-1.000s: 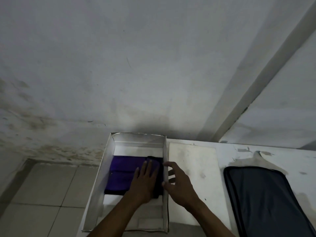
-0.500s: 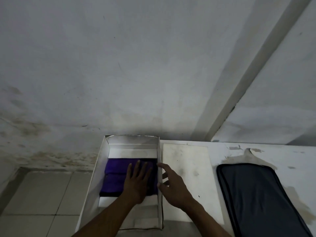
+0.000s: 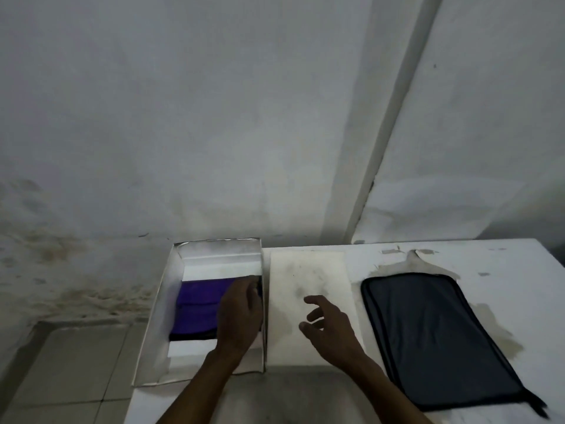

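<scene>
Left hand [image 3: 240, 313] covers the purple cloth's [image 3: 195, 307] right half in the box [image 3: 154, 325], fingers curled over its far edge; right hand [image 3: 330, 327] hovers, fingers spread.

Left forearm [image 3: 195, 390] bare (right forearm [image 3: 382, 393] likewise).
</scene>
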A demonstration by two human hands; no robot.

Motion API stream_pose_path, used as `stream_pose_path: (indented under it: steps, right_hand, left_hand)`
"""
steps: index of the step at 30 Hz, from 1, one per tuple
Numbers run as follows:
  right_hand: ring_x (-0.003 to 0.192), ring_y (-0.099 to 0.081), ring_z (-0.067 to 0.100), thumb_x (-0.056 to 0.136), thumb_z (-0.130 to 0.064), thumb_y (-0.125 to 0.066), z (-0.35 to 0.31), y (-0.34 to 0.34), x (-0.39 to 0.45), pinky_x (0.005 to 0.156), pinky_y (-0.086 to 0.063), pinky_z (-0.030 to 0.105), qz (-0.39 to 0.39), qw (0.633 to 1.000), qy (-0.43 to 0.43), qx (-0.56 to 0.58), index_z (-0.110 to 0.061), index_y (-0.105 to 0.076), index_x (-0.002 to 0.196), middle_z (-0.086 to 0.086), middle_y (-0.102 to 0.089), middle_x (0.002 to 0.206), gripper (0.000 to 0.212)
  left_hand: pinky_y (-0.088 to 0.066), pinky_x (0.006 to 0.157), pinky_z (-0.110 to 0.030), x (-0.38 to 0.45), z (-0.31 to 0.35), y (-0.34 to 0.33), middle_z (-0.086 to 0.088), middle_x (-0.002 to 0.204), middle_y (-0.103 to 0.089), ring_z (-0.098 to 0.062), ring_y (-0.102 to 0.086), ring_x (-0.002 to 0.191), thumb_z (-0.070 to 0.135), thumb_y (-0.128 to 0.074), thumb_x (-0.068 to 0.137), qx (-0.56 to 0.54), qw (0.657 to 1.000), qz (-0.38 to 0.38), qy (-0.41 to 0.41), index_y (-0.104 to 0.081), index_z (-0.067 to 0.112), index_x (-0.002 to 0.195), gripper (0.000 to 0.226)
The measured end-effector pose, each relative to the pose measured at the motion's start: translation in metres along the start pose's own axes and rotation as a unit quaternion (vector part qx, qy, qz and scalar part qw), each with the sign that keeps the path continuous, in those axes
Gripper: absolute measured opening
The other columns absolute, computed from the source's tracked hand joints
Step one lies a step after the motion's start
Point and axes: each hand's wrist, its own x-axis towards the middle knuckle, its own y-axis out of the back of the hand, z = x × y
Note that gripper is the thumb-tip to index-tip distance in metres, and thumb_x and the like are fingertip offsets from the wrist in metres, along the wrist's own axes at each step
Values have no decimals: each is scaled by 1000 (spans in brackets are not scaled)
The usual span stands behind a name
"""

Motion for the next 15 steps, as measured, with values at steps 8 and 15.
stream_pose_path:
  steps: [8,15]
  right_hand:
    - [76,-62,9,84,-14,-68,49,64,-33,55,-50,16,52,998,-35,6,-21,-64,106,1,-62,97,23]
    - [78,-60,0,83,-14,-69,105,133,-47,58,-44,2,83,995,-30,-41,-13,-67,107,-3,-68,93,24]
  left_hand:
    - [-50,57,-20,-32,77,-50,0,87,-68,-11,-62,74,1,-57,83,-38,997,2,-59,-67,9,94,17]
    - [-52,59,-25,-64,118,-116,4,85,-68,-10,-62,72,7,-53,79,-38,995,-76,-45,-66,14,90,18]
